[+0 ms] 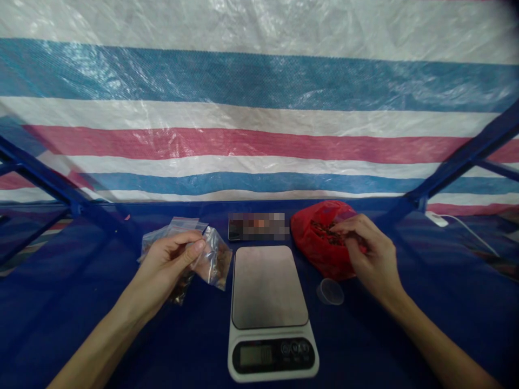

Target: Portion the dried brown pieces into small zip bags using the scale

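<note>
Between the thumb and fingers of my left hand is the top of a clear zip bag with brownish contents. Under and behind that hand lie several more clear zip bags, some with dark pieces inside. My right hand reaches into the mouth of a red plastic bag, its fingers drawn together among small brown dried pieces. Whatever the fingertips grip is too hidden to name. A kitchen scale with a bare metal plate stands between my hands; its display is too blurred to read.
A small clear plastic cup rests right of the scale, below the red bag. Behind the scale lies a phone with a blurred-out screen. Blue metal struts frame both sides, and a white cable hangs at the right. Striped sheeting closes the back.
</note>
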A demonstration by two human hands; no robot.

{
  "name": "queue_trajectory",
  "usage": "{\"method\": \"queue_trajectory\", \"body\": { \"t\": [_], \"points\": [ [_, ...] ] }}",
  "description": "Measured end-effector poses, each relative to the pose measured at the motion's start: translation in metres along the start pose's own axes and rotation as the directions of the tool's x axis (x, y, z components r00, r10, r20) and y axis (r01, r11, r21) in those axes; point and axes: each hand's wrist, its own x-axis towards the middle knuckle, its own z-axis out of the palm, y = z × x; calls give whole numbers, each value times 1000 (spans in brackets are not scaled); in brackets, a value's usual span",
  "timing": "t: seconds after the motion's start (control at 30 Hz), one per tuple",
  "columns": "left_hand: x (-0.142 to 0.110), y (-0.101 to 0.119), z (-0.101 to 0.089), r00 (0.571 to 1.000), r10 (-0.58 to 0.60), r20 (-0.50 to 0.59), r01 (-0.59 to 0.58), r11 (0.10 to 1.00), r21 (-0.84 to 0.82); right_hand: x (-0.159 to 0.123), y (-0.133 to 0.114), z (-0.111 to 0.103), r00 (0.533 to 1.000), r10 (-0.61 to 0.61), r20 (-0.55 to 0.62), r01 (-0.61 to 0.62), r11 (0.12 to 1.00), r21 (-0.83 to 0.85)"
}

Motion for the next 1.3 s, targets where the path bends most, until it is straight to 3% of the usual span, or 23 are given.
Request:
{"method": "queue_trajectory", "body": {
  "t": [0.1, 0.27, 0.67, 0.87, 1.1, 1.2, 1.3],
  "points": [
    [0, 0, 0, 993, -113, -40, 101, 968, -231, -2, 0, 3, 999, -2, 39, 2, 1000, 7],
    [-1, 6, 1, 986, -159, 49, 166, 937, -307, -4, -1, 3, 999, -7, 48, 5, 999, 31],
    [2, -6, -2, 987, 148, 58, -120, 935, -333, -3, -10, 5, 998, -6, -65, 12, 996, 92],
    [6, 0, 4, 975, 205, 88, -162, 922, -352, 0, -9, 1, 986, -24, -166, 42, 994, 102],
    [10, -4, 3, 967, 235, 102, -183, 912, -368, 0, -15, 4, 989, -87, -120, 102, 986, 131],
    [8, 5, 3, 956, 245, 164, -183, 930, -320, 1, -17, 4, 984, -113, -140, 133, 980, 147],
    [9, 28, 10, 924, 273, 269, -201, 943, -265, 8, -35, 0, 975, -136, -178, 168, 969, 181]
  ]
}}
